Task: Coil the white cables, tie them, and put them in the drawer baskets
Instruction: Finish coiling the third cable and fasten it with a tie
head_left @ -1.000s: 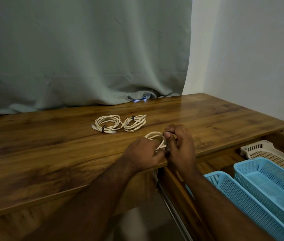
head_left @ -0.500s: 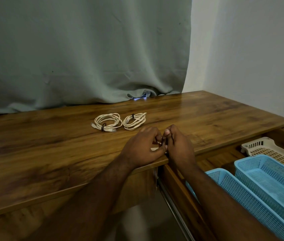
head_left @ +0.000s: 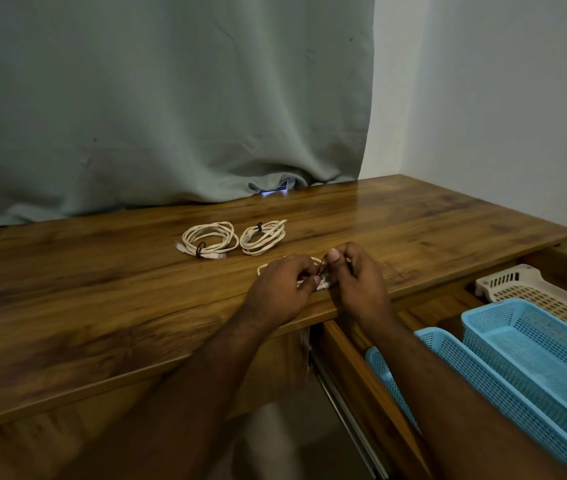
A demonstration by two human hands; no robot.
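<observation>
Both hands meet at the front edge of the wooden counter [head_left: 102,306], just above the open drawer [head_left: 361,368]. The left hand [head_left: 280,291] has its fingers curled, thumb and forefinger pinching at a dark tie [head_left: 322,264] and the white cable coil [head_left: 322,284] beneath it. The right hand [head_left: 358,282] is curled as well, its thumb and fingertips nipped onto the same tie from the other side, thumb raised. Most of this coil is hidden under the hands; only a bit of loop shows at the left hand's far side and a small bunch between the thumbs.

Farther back on the counter lie two finished coils side by side, nearly touching: the left coil [head_left: 207,240] with a dark tie at its near edge, the right coil [head_left: 263,236] with a tie at its far edge.

In the drawer sit two blue baskets [head_left: 535,344] and, beyond them, a cream basket [head_left: 531,289]. A grey-green curtain [head_left: 171,116] hangs behind the counter.
</observation>
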